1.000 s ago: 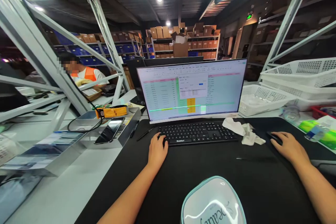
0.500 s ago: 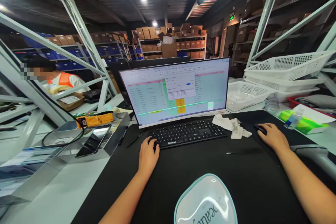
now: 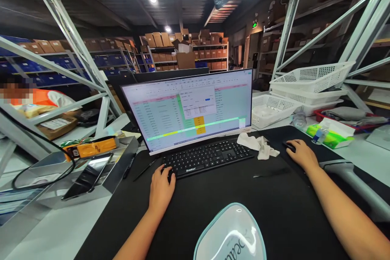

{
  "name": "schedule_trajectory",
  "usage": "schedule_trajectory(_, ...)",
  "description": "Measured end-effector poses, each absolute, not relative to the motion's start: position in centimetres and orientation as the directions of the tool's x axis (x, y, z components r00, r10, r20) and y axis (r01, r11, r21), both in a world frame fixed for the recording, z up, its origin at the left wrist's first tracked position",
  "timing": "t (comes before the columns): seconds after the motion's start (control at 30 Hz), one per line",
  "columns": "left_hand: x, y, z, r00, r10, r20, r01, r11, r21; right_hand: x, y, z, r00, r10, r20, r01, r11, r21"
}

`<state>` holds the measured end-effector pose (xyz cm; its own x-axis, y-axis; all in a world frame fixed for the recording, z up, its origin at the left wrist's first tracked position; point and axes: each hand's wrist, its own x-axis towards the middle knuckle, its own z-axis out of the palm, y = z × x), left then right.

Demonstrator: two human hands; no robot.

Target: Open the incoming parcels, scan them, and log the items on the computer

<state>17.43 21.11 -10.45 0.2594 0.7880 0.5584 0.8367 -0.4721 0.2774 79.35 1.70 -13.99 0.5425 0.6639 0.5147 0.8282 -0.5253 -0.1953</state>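
My left hand [image 3: 161, 187] rests on the left end of a black keyboard [image 3: 209, 156], fingers curled down onto the keys. My right hand [image 3: 302, 155] lies over a black mouse [image 3: 289, 145] on the black desk mat [image 3: 231, 203], fingers wrapped round it. A monitor [image 3: 189, 109] with a spreadsheet and a small dialog box stands behind the keyboard. A crumpled white cloth [image 3: 258, 146] lies between the keyboard and the mouse.
A metal tray [image 3: 122, 158] at the left holds a phone [image 3: 87, 176] and an orange device [image 3: 93, 147]. Stacked white baskets [image 3: 310, 79], a water bottle [image 3: 299, 120] and a green pack [image 3: 330, 138] stand right. A pen [image 3: 271, 174] lies on the mat. A person in an orange vest [image 3: 42, 97] sits far left.
The view has swung to the right, so everything sits further left in the picture. Both hands keep their places on the keyboard and the mouse.
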Motion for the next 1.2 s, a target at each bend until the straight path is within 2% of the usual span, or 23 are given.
schedule_trajectory(0.37,17.3,21.4,-10.7,0.258,0.791,0.555,0.831,-0.475,0.290,79.4,1.6,-13.9,0.529,0.665,0.527,0.837,-0.511,-0.196)
schedule_trajectory(1.2,17.4,21.3,-10.6,0.248,0.796,0.552,0.824,-0.473,0.312,78.0,1.3,-12.6,0.583,0.670,0.459,0.804,-0.555,-0.211)
